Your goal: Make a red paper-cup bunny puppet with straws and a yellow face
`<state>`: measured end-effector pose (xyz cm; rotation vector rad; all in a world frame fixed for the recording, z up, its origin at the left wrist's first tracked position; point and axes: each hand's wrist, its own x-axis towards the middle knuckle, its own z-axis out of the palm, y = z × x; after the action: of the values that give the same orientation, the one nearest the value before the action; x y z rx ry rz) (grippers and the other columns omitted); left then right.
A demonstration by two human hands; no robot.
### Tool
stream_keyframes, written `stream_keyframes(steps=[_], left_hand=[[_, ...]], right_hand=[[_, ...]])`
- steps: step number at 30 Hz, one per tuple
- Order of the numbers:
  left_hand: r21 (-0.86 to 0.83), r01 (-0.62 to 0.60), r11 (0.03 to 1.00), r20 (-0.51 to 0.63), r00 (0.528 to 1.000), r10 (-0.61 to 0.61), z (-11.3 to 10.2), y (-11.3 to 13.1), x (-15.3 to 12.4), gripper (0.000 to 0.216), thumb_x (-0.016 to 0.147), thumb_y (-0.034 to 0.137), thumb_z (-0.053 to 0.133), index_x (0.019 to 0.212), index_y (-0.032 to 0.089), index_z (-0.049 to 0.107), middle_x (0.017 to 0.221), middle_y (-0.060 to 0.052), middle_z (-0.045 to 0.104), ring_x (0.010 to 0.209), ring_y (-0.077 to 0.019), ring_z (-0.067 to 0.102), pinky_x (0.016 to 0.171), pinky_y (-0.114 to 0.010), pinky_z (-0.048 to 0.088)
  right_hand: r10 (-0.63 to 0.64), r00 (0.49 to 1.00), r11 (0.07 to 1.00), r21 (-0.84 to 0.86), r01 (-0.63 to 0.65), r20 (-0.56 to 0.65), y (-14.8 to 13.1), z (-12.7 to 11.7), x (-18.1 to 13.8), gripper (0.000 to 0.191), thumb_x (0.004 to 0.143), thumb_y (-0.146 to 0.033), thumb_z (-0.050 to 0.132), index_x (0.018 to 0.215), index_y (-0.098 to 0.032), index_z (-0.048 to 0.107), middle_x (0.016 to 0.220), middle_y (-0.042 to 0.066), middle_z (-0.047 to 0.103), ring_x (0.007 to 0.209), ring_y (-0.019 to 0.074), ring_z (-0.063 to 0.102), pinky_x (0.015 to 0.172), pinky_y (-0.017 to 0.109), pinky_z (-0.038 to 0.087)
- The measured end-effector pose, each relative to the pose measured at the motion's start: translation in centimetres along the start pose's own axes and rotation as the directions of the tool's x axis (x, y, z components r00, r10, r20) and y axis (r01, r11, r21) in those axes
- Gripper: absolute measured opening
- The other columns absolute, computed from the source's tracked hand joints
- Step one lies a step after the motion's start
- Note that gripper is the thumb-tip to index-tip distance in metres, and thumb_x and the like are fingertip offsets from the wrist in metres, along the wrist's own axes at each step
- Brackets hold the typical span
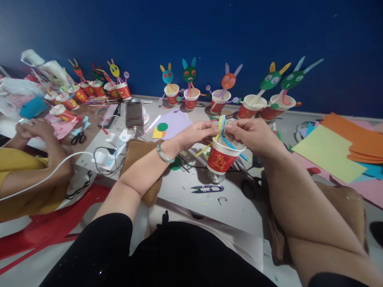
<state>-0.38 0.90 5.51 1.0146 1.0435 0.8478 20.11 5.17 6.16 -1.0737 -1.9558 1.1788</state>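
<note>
Head view: I see the left hand (196, 135) and right hand (254, 134) close together, both pinching yellow-and-blue strips (222, 124) above the red cup (222, 160), over the counter (239, 211). Side sticks (238, 150) jut out; unlike the eared cup figures (229, 81) behind, no face shows yet.

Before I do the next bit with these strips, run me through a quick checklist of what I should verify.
1. Left hand on the yellow and blue strips: ok, fingers at their left side.
2. Right hand on the strips: ok, fingers at their right side.
3. Red paper cup firmly supported: cannot tell; a silvery round thing shows below its base.
4. Purple snips out of the way: ok, lying on the table, apart from both hands.
5. Work area free of scraps: not ok, a black scrap lies near the snips.
</note>
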Motion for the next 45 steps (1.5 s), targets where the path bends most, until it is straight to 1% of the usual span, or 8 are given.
stream_keyframes(steps=[6,11,17,22,29,35,41,45], left_hand=[[0.001,-0.027,1.0,-0.021,0.999,0.027,0.4,0.0,-0.1,0.035,0.1,0.028,0.086,0.08,0.017,0.06,0.067,0.008,0.055,0.06,-0.0038,0.049,0.066,-0.022,0.04],[0.025,-0.03,0.999,-0.045,0.998,0.032,0.5,-0.1,-0.1,0.036,0.106,0.014,0.076,0.076,0.017,0.056,0.065,0.008,0.051,0.057,-0.0033,0.046,0.066,-0.022,0.039],[0.071,-0.063,0.995,-0.057,0.996,0.067,0.5,-0.6,0.3,0.035,0.11,0.008,0.063,0.077,0.016,0.057,0.065,0.007,0.05,0.057,-0.0033,0.044,0.062,-0.021,0.034],[0.082,-0.118,0.99,-0.027,0.992,0.12,0.0,-1.4,0.7,0.033,0.109,0.02,0.074,0.079,0.016,0.06,0.067,0.007,0.051,0.059,-0.0037,0.043,0.062,-0.022,0.032],[0.095,-0.138,0.986,-0.025,0.99,0.141,-0.3,-1.7,1.1,0.042,0.099,0.04,0.089,0.078,0.017,0.062,0.07,0.004,0.057,0.063,-0.0061,0.047,0.065,-0.025,0.036],[0.091,-0.166,0.982,-0.003,0.986,0.167,-0.4,-1.9,1.2,0.038,0.099,0.04,0.089,0.08,0.018,0.064,0.07,0.004,0.057,0.064,-0.0069,0.047,0.065,-0.025,0.034],[0.087,-0.18,0.98,0.01,0.984,0.18,-0.8,-2.2,1.5,0.03,0.105,0.027,0.079,0.081,0.017,0.063,0.072,0.004,0.057,0.065,-0.0072,0.05,0.067,-0.025,0.038],[0.091,-0.166,0.982,-0.006,0.986,0.167,-0.7,-2.1,1.5,0.032,0.105,0.025,0.077,0.079,0.017,0.061,0.071,0.005,0.053,0.065,-0.0069,0.05,0.067,-0.025,0.039]], right_hand=[[0.0,1.0,1.0,-0.008,0.0,0.017,0.0,-0.1,0.0,0.074,0.083,-0.093,0.081,0.059,-0.025,0.065,0.056,0.003,0.056,0.056,0.0144,0.042,0.055,0.035,0.029],[-0.007,0.999,1.0,0.009,0.007,0.04,0.1,-0.2,0.0,0.074,0.085,-0.092,0.08,0.059,-0.025,0.065,0.057,0.004,0.056,0.055,0.0147,0.043,0.055,0.036,0.031],[-0.021,0.998,1.0,0.02,0.02,0.06,-0.1,-0.1,0.0,0.077,0.079,-0.098,0.081,0.058,-0.025,0.067,0.052,0.001,0.049,0.055,0.0149,0.042,0.053,0.036,0.028],[-0.024,0.998,0.998,0.067,0.02,0.064,0.5,0.0,0.2,0.079,0.075,-0.099,0.083,0.06,-0.024,0.067,0.056,0.002,0.055,0.057,0.0143,0.044,0.053,0.034,0.028],[0.007,0.995,0.993,0.119,-0.018,0.095,1.0,0.0,0.5,0.083,0.067,-0.103,0.084,0.062,-0.022,0.066,0.058,0.0,0.053,0.055,0.011,0.038,0.053,0.033,0.025],[0.01,0.997,0.987,0.159,-0.021,0.071,0.7,0.2,0.4,0.087,0.077,-0.109,0.069,0.067,-0.022,0.07,0.056,0.002,0.055,0.053,0.0126,0.043,0.054,0.033,0.03],[-0.016,0.997,0.999,0.048,0.013,0.069,0.4,0.0,0.2,0.07,0.087,-0.087,0.082,0.061,-0.024,0.068,0.056,0.002,0.056,0.056,0.0134,0.042,0.055,0.034,0.034],[-0.004,0.997,1.0,0.024,0.003,0.075,0.1,-0.2,0.0,0.065,0.084,-0.082,0.087,0.063,-0.023,0.068,0.058,0.001,0.057,0.058,0.0128,0.042,0.056,0.033,0.033]])
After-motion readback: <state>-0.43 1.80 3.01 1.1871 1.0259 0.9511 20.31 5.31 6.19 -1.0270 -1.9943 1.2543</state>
